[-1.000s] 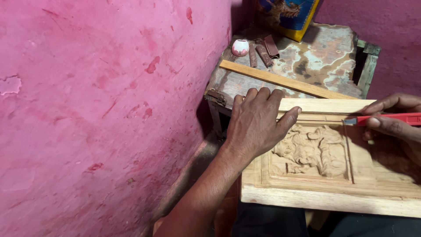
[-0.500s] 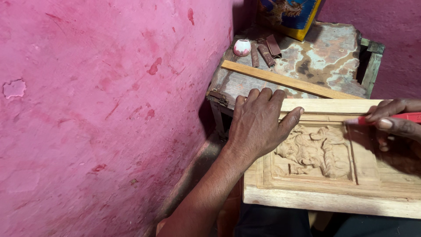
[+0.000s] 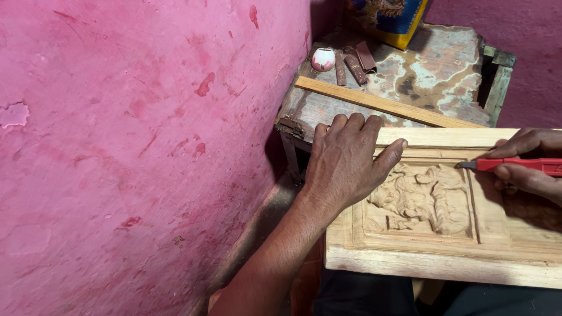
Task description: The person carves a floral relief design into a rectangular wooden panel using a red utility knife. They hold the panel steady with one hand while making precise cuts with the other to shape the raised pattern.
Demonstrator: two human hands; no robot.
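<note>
A pale wooden panel (image 3: 445, 263) with a carved relief figure (image 3: 424, 199) in its recessed middle lies across my lap. My left hand (image 3: 345, 164) rests flat on the panel's left end, fingers curled over its far edge, thumb pointing toward the carving. My right hand (image 3: 527, 167) grips a red-handled tool (image 3: 509, 165) at the right. The tool's dark tip touches the panel's inner frame at the upper right of the carving.
A worn, paint-stained small table (image 3: 433, 76) stands behind the panel, against a pink wall (image 3: 134, 146). On it lie a long wooden strip (image 3: 386, 105), a small pink-and-white round object (image 3: 323, 58), a few brown rolled pieces (image 3: 354, 64) and a blue-and-yellow box (image 3: 386, 17).
The view has shifted slightly. My right hand with the red tool has moved a little; my left hand stays pressed on the panel's left end.
</note>
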